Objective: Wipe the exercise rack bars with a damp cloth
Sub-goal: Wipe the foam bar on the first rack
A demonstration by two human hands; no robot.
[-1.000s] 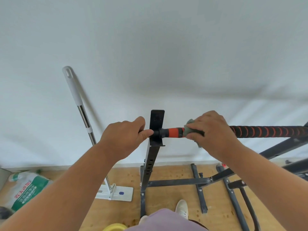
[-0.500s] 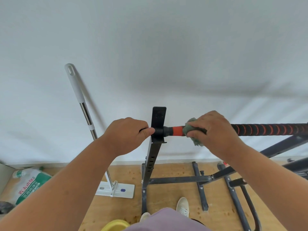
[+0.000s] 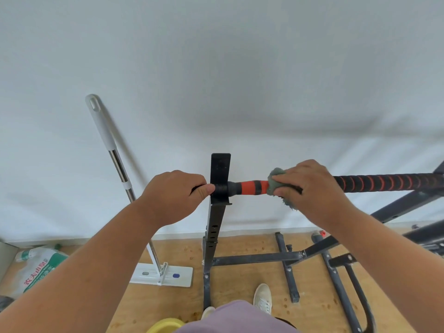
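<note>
Two hands on the black, orange-striped padded bar (image 3: 384, 183). Left hand (image 3: 173, 197) grips its end; right hand (image 3: 310, 188) clamps a grey-green cloth (image 3: 275, 182) around it.

Home workout corner: black exercise rack (image 3: 217, 219) at 6 o'clock on wood floor (image 3: 242, 282), plain white wall (image 3: 216, 80) behind; flat mop (image 3: 115, 162) leaning at 9.

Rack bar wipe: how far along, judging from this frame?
Done: nothing can be confirmed; no wet trace shows on the bar.

In hand: the right hand presses the grey-green cloth around the bar near its orange section, while the left hand grips the bar end beside the black upright.

Left: likely the striped length toward the right, plus the floor frame bars, which no hand or cloth touches.
</note>
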